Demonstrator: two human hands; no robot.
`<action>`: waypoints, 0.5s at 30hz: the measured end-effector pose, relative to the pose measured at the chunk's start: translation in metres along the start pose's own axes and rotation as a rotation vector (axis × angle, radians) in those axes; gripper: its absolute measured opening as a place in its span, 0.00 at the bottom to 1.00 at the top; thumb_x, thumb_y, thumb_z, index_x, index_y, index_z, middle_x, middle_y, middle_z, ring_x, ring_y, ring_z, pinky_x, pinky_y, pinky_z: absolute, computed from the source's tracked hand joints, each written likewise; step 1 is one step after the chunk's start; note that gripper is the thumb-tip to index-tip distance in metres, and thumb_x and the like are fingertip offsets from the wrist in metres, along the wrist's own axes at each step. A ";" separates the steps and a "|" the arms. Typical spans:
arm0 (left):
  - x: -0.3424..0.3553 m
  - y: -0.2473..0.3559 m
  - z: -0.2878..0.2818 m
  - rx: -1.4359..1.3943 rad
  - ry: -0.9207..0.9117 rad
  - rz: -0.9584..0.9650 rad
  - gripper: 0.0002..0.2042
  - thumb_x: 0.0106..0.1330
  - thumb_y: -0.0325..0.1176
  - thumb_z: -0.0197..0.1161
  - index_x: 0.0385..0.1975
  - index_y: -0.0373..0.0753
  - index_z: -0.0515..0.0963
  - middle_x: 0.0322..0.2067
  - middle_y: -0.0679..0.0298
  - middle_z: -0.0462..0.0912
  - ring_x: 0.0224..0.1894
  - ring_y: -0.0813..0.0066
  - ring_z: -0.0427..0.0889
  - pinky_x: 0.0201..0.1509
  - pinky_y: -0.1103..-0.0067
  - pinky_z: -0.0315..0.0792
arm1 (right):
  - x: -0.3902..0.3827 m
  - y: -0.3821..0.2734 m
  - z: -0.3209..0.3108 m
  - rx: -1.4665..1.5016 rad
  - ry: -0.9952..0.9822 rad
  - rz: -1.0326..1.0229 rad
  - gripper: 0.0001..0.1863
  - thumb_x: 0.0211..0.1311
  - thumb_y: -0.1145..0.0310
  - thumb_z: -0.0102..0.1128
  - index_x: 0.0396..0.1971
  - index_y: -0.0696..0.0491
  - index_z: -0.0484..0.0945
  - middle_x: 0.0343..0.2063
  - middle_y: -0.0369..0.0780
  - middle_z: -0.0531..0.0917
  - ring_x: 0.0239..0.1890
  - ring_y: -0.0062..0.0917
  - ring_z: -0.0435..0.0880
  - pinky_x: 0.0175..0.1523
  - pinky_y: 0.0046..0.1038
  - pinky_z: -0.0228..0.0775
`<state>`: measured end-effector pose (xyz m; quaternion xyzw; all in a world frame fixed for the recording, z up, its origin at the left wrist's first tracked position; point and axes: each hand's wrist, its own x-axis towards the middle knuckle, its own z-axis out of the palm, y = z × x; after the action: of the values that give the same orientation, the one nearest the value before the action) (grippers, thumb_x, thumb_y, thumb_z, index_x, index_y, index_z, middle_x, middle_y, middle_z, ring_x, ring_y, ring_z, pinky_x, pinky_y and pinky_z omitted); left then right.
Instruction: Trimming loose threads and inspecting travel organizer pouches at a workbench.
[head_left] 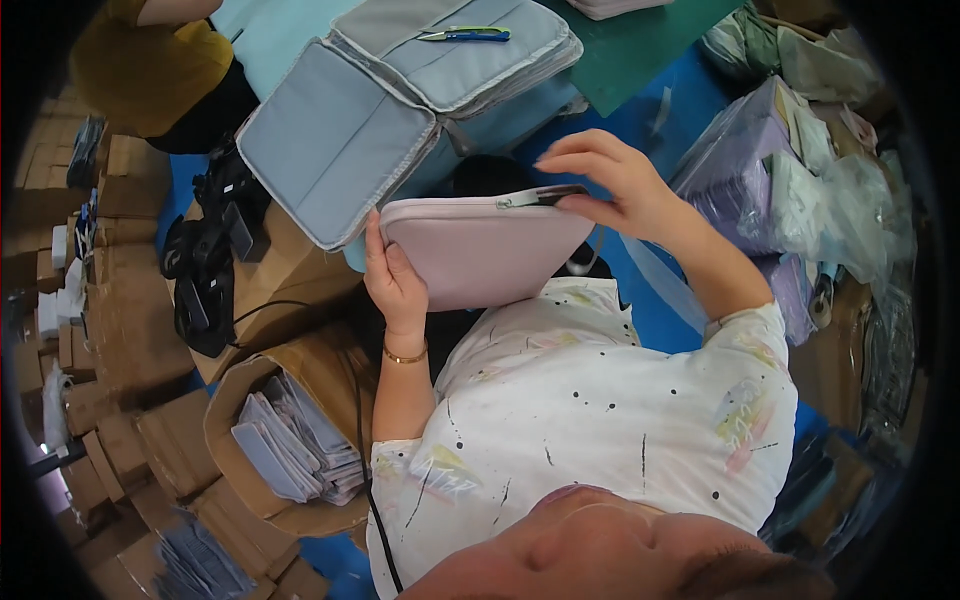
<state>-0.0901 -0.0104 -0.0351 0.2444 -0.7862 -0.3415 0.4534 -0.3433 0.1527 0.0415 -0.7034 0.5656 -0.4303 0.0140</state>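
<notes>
A pale pink zippered laptop sleeve (480, 255) stands upright in front of my body, its zipper edge up. My left hand (400, 280) grips its left side, thumb on the near face and fingers behind. My right hand (620, 185) is at the top right corner, its fingers apart and its thumb by the zipper edge. The silver zipper slider (505, 201) sits left of that thumb, and a dark gap shows along the zipper to its right. Beyond lie grey-blue padded sleeves (330, 140), stacked, with a blue-green pen-like tool (465, 35) on top.
At lower left an open carton (240, 400) holds several light flat pieces. Black straps and devices (215, 250) lie on a cardboard box at left. Plastic-wrapped purple goods (735, 180) are piled at right. Another person in a mustard top (150, 75) is at upper left. A black cable (362, 440) runs beside my left arm.
</notes>
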 end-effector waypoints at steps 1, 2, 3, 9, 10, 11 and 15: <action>0.001 0.002 0.000 -0.004 -0.003 0.000 0.20 0.72 0.29 0.41 0.61 0.28 0.61 0.58 0.52 0.68 0.58 0.65 0.69 0.62 0.75 0.61 | 0.011 0.000 0.002 -0.088 -0.082 -0.086 0.22 0.48 0.76 0.64 0.47 0.56 0.76 0.38 0.41 0.78 0.40 0.30 0.78 0.43 0.28 0.71; 0.002 0.005 0.001 0.025 -0.013 0.003 0.20 0.72 0.29 0.41 0.61 0.28 0.61 0.58 0.52 0.69 0.58 0.65 0.69 0.62 0.74 0.61 | 0.018 -0.002 0.003 -0.180 -0.161 -0.167 0.24 0.46 0.76 0.64 0.48 0.56 0.75 0.38 0.42 0.79 0.41 0.31 0.79 0.44 0.29 0.72; 0.002 0.008 0.002 0.055 -0.023 0.007 0.20 0.72 0.29 0.41 0.61 0.28 0.61 0.58 0.52 0.69 0.58 0.64 0.69 0.62 0.74 0.60 | 0.022 -0.001 0.006 -0.179 -0.206 -0.202 0.24 0.47 0.75 0.63 0.49 0.57 0.75 0.35 0.41 0.80 0.40 0.31 0.78 0.43 0.29 0.73; 0.002 0.013 0.003 0.025 -0.019 -0.011 0.20 0.72 0.30 0.42 0.60 0.28 0.62 0.58 0.51 0.69 0.58 0.63 0.69 0.63 0.74 0.60 | 0.038 -0.004 0.007 -0.520 -0.384 -0.433 0.21 0.49 0.69 0.57 0.46 0.57 0.76 0.33 0.38 0.78 0.36 0.27 0.77 0.40 0.24 0.72; 0.003 0.012 0.002 0.025 -0.017 -0.014 0.20 0.72 0.30 0.42 0.60 0.28 0.62 0.58 0.51 0.69 0.58 0.63 0.69 0.63 0.74 0.60 | 0.040 -0.004 0.003 -0.519 -0.386 -0.434 0.21 0.49 0.69 0.57 0.46 0.57 0.76 0.33 0.38 0.78 0.36 0.27 0.77 0.40 0.24 0.72; 0.003 0.010 0.000 0.072 0.005 -0.057 0.20 0.72 0.31 0.43 0.60 0.29 0.62 0.55 0.51 0.72 0.53 0.64 0.73 0.58 0.75 0.64 | 0.042 -0.004 -0.004 -0.570 -0.420 -0.432 0.17 0.49 0.69 0.56 0.41 0.56 0.76 0.31 0.37 0.77 0.35 0.26 0.76 0.40 0.24 0.71; -0.003 -0.007 -0.007 -0.035 0.146 -0.210 0.19 0.71 0.30 0.45 0.60 0.30 0.63 0.56 0.52 0.72 0.53 0.68 0.74 0.57 0.77 0.66 | 0.025 0.028 -0.025 -0.712 -0.488 -0.461 0.12 0.49 0.67 0.55 0.35 0.55 0.76 0.26 0.35 0.74 0.33 0.25 0.75 0.37 0.24 0.69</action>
<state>-0.0822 -0.0155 -0.0396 0.3417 -0.7151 -0.3820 0.4754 -0.3810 0.1343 0.0580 -0.8517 0.4873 -0.0247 -0.1911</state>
